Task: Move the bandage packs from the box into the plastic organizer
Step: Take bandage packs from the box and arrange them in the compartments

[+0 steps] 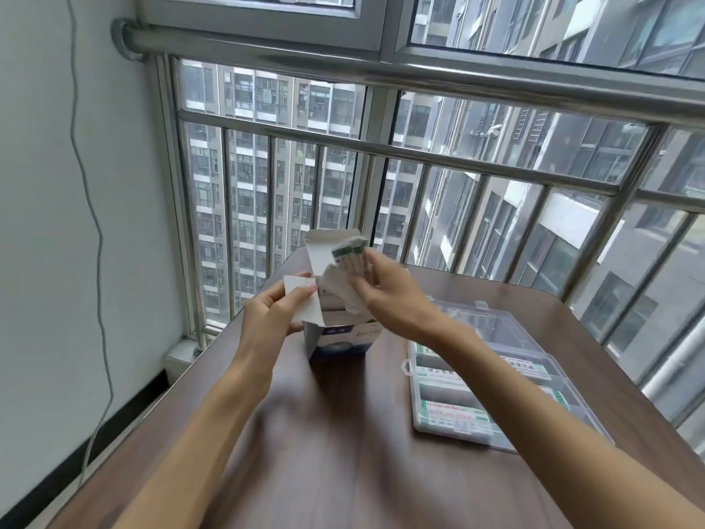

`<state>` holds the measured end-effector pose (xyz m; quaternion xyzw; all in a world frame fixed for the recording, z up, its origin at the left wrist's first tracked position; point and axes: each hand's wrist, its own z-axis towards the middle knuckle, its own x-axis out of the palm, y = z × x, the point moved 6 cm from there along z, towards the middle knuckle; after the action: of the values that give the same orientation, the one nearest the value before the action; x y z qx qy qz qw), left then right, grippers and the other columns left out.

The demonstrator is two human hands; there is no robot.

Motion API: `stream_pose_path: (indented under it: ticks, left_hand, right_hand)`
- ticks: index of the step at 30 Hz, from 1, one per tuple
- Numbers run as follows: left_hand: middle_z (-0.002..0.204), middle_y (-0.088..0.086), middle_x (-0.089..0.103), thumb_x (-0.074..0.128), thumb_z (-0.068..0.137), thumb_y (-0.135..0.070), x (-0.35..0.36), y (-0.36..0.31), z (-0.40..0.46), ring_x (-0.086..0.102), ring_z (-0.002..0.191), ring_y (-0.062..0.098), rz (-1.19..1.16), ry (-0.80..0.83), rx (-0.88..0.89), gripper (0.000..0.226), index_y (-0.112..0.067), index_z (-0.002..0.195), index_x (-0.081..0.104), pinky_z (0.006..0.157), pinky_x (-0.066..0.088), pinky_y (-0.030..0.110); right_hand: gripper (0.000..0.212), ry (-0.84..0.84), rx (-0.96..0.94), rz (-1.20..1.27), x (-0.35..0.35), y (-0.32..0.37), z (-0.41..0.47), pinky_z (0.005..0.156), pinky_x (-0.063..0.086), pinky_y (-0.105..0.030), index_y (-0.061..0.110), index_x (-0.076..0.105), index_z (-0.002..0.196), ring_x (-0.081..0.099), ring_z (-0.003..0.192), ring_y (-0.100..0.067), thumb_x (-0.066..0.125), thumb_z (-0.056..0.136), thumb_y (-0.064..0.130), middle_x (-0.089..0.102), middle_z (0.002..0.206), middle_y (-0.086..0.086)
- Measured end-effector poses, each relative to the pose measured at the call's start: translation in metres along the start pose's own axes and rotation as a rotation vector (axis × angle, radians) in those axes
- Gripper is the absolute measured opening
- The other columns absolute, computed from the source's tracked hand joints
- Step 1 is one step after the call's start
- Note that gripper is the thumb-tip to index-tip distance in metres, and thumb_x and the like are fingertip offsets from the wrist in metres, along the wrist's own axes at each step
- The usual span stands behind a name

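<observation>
Daylight from the barred window (381, 158) falls on your dark wooden table (324, 433); your left hand (267, 318) grips the white-and-blue cardboard box (339, 337), your right hand (389, 292) clasps white bandage packs (345, 276), beside the clear plastic organizer (496, 379).

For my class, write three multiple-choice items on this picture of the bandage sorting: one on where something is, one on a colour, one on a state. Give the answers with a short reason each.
1. Where is the plastic organizer relative to the box?
A. to its right on the table
B. stacked on top of it
C. on the floor

2. What colour is the table?
A. white
B. dark brown
C. green

3. What state is the box in?
A. taped shut
C. crushed flat
B. open, flaps up

Answers:
1 A, the clear organizer lies right of the box on the tabletop.
2 B, the surface is dark brown wood grain.
3 B, the left hand holds a flap while the right hand lifts bandage packs out.
</observation>
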<state>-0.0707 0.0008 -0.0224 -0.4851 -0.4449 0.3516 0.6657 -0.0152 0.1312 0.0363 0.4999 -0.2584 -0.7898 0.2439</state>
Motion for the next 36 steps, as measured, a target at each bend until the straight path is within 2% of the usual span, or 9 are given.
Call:
stream_pose_path:
  ticks: [5, 8, 12, 16, 20, 25, 27, 31, 36]
  left_hand:
    - [0.095, -0.004, 0.072, 0.055, 0.091, -0.010, 0.007, 0.001, 0.001, 0.064, 0.079, -0.002, 0.057, 0.064, 0.004, 0.018, -0.013, 0.105, 0.066, 0.063, 0.053, 0.014]
    - [0.116, 0.002, 0.066, 0.056, 0.093, -0.010, 0.007, 0.004, 0.003, 0.063, 0.087, -0.001, 0.063, 0.019, 0.011, 0.029, -0.011, 0.122, 0.054, 0.065, 0.054, 0.014]
    - [0.148, -0.002, 0.037, 0.066, 0.085, -0.042, -0.005, 0.004, 0.006, 0.038, 0.131, 0.011, 0.437, -0.179, 0.204, 0.078, -0.023, 0.148, 0.025, 0.108, 0.037, 0.036]
    - [0.133, 0.000, 0.050, 0.057, 0.088, -0.051, 0.013, -0.040, 0.001, 0.036, 0.121, 0.014, 0.861, -0.279, 0.659, 0.059, -0.022, 0.137, 0.045, 0.099, 0.028, 0.025]
    - [0.123, -0.002, 0.059, 0.048, 0.092, -0.051, 0.034, -0.053, 0.036, 0.047, 0.117, 0.019, 1.042, -0.080, 0.449, 0.048, -0.021, 0.129, 0.054, 0.098, 0.036, 0.037]
    - [0.102, 0.001, 0.068, 0.072, 0.083, -0.022, 0.039, -0.062, 0.057, 0.062, 0.094, 0.014, 0.649, 0.156, 0.262, 0.031, -0.012, 0.112, 0.066, 0.082, 0.048, 0.026]
    - [0.100, 0.001, 0.068, 0.072, 0.082, -0.020, 0.034, -0.066, 0.059, 0.062, 0.092, 0.014, 0.609, 0.103, 0.303, 0.027, -0.012, 0.108, 0.067, 0.082, 0.049, 0.026]
    - [0.092, -0.006, 0.069, 0.068, 0.085, -0.033, 0.030, -0.061, 0.055, 0.058, 0.077, 0.000, 0.868, 0.049, 0.501, 0.023, -0.019, 0.103, 0.068, 0.080, 0.050, 0.028]
    - [0.076, -0.022, 0.057, 0.062, 0.087, -0.044, 0.035, -0.040, 0.044, 0.058, 0.077, 0.000, 1.074, 0.140, 0.547, 0.020, -0.027, 0.095, 0.069, 0.094, 0.047, 0.046]
  right_hand:
    - [0.023, -0.078, 0.209, 0.320, -0.013, -0.012, 0.001, 0.068, 0.050, -0.019, 0.010, 0.052, 0.120, 0.060, 0.094, -0.017, 0.047, 0.098, 0.013, 0.062, 0.109, -0.005]
    - [0.004, -0.119, 0.372, 0.462, -0.016, -0.024, 0.003, 0.082, 0.053, -0.030, 0.015, 0.056, 0.097, 0.062, 0.097, -0.021, 0.054, 0.095, 0.013, 0.064, 0.099, -0.002]
    - [0.015, -0.170, 0.492, 0.557, -0.016, -0.033, 0.009, 0.094, 0.050, -0.041, 0.015, 0.054, 0.096, 0.061, 0.102, -0.023, 0.065, 0.087, 0.008, 0.062, 0.100, -0.003]
    - [0.019, -0.130, 0.523, 0.647, -0.010, -0.027, 0.020, 0.082, 0.055, -0.032, 0.010, 0.054, 0.104, 0.064, 0.087, -0.017, 0.064, 0.087, 0.007, 0.063, 0.096, -0.004]
    - [0.020, -0.105, 0.482, 0.736, -0.005, -0.020, 0.024, 0.068, 0.054, -0.022, 0.011, 0.055, 0.105, 0.065, 0.081, -0.013, 0.063, 0.087, 0.008, 0.066, 0.099, -0.006]
    - [0.023, -0.155, 0.514, 0.782, -0.010, -0.030, 0.019, 0.070, 0.057, -0.025, 0.008, 0.054, 0.111, 0.067, 0.089, -0.018, 0.061, 0.089, 0.008, 0.067, 0.105, -0.010]
    - [0.011, -0.207, 0.537, 0.829, -0.018, -0.034, 0.015, 0.070, 0.056, -0.024, 0.008, 0.055, 0.102, 0.066, 0.086, -0.017, 0.056, 0.091, 0.005, 0.067, 0.099, -0.009]
    - [0.007, -0.264, 0.552, 0.850, -0.035, -0.040, 0.004, 0.073, 0.052, -0.025, 0.009, 0.052, 0.096, 0.063, 0.084, -0.015, 0.049, 0.094, 0.003, 0.068, 0.091, -0.006]
    - [0.011, -0.180, 0.543, 1.039, -0.042, -0.035, -0.017, 0.080, 0.053, -0.034, -0.001, 0.050, 0.086, 0.054, 0.078, -0.017, 0.042, 0.094, -0.004, 0.053, 0.088, -0.013]
